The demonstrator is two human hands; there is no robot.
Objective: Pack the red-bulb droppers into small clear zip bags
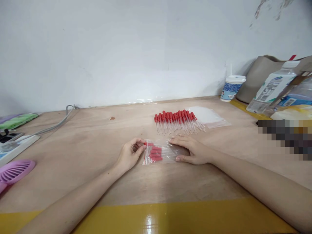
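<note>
A clear zip bag (168,159) lies flat on the table between my hands, its zip edge toward the left. Inside are several droppers with red rubber bulbs (156,155) and clear stems pointing right. At the bag's mouth, my left hand (131,152) pinches the bulb end of another dropper (149,144), which lies partly in the bag. My right hand (191,149) rests on the bag's right end, fingers stretched out and thumb apart. Just beyond the bag lies a row of loose red-bulb droppers (174,118), stems toward me.
Flat clear bags (207,115) lie behind the droppers. At right stand a paper cup (232,88), a plastic bottle (274,86) and a grey bin-like container (253,74). A pink fan (18,172), a power strip (19,149) and its cable (57,125) are at left.
</note>
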